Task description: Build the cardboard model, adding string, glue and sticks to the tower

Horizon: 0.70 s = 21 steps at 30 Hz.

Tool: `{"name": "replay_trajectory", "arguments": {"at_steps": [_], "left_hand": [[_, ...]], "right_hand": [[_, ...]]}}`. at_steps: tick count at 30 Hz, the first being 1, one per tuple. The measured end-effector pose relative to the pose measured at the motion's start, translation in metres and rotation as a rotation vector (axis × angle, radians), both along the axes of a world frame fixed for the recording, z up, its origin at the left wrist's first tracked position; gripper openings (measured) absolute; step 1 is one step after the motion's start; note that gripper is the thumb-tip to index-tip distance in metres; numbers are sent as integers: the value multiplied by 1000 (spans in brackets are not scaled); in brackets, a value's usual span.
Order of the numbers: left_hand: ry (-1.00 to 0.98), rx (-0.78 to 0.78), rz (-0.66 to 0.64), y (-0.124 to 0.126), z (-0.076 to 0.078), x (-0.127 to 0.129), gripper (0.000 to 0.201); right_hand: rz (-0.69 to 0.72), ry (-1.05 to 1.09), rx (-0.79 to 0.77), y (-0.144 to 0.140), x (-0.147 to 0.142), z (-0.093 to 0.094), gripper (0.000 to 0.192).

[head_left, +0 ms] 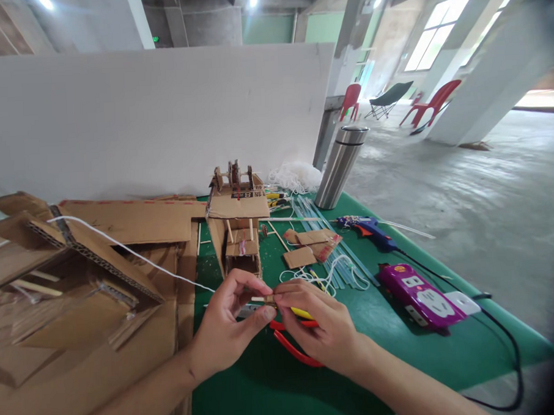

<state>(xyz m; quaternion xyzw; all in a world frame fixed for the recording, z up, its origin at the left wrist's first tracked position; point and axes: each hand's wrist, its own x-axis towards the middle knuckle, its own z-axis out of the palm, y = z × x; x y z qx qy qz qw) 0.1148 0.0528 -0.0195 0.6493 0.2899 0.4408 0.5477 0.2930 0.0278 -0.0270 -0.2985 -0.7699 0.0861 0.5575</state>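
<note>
My left hand (233, 316) and my right hand (316, 316) meet over the green table, fingertips pinched together on a small brown cardboard piece (269, 300) with a short pale stick. Fingers cover most of that piece. A white string (136, 251) runs from the cardboard structure (109, 257) on the left to my left hand; its end is hidden. Beneath my right hand lie red-handled pliers (295, 350) and something yellow (304, 314), partly covered. Just beyond my hands stands a cardboard tower (238, 212) with sticks and upright discs on top.
On the green table (403, 355) lie cardboard scraps (313, 242), clear glue sticks (353, 259), tangled white string (353, 271), a blue glue gun (367, 229) and a purple power strip (421, 296). A steel flask (342, 168) stands at the back edge, near a white partition (163, 114).
</note>
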Motion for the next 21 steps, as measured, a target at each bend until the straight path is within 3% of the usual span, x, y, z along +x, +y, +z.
{"name": "replay_trajectory", "arguments": {"at_steps": [21], "left_hand": [[-51, -13, -32, 0, -1, -1, 14]], "right_hand": [[4, 5, -24, 1, 2, -2, 27]]}}
